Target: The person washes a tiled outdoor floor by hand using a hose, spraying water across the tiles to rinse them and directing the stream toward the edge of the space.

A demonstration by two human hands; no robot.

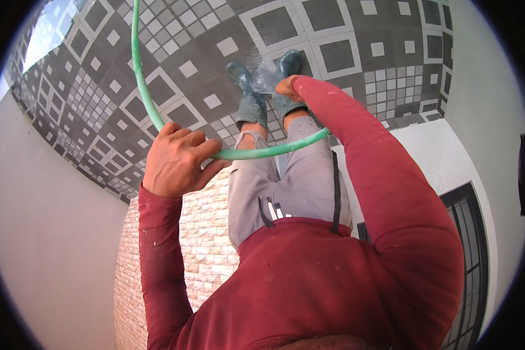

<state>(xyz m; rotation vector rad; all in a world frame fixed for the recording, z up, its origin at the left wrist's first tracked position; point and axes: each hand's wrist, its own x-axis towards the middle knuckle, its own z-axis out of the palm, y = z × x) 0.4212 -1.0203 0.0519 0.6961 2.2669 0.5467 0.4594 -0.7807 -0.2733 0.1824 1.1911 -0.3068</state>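
Note:
A green garden hose (pixel 268 153) comes from the top left, bends through my left hand (pixel 179 158), and runs across in front of my shins until it passes behind my right forearm. The fingers of my left hand are wrapped round it. Lower down, near my boots, my right hand (pixel 286 87) is closed, mostly turned away. Water (pixel 265 79) sprays out beside its fingers onto the floor between my feet. The hose's end is hidden by that hand and sleeve. Dark rubber boots (pixel 240 77) are on my feet, wet and shiny.
Grey tiles patterned with white squares cover the floor (pixel 216 79), which looks wet around my boots. Plain walls (pixel 46 216) rise at both sides. Stone-brick cladding (pixel 207 233) shows behind me, and a dark-framed grille (pixel 469 256) stands at the lower right.

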